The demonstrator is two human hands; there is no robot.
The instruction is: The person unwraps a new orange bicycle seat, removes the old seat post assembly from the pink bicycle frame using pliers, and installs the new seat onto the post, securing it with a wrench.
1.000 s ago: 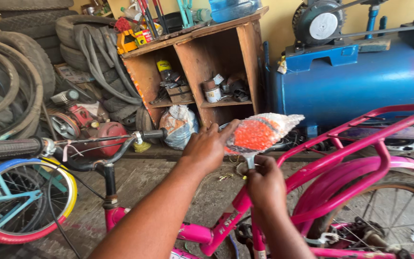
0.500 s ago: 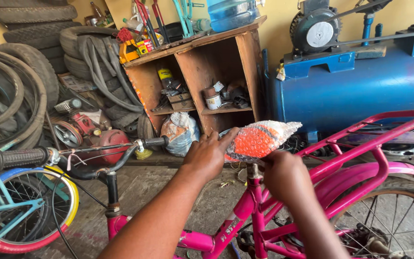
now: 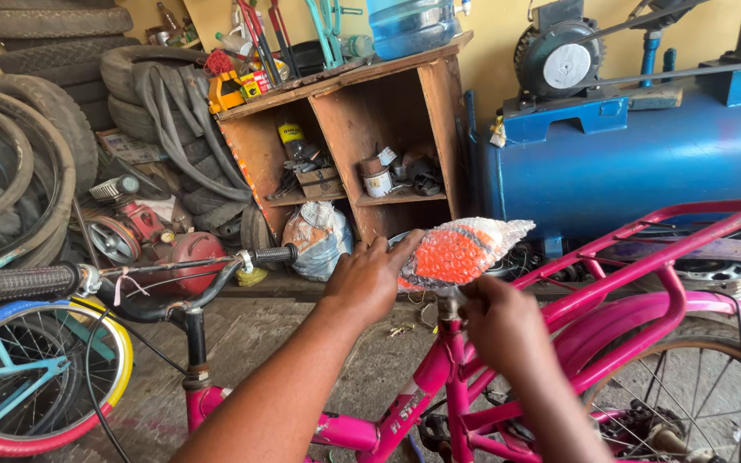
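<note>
We have the bubble-wrapped orange saddle (image 3: pixel 460 251) atop the pink bicycle (image 3: pixel 508 360) seat post, left hand (image 3: pixel 369 279) gripping its nose, right hand (image 3: pixel 499 324) clenched under it at the post; wrap looks slick and soft, so hold the firm shell beneath.
</note>
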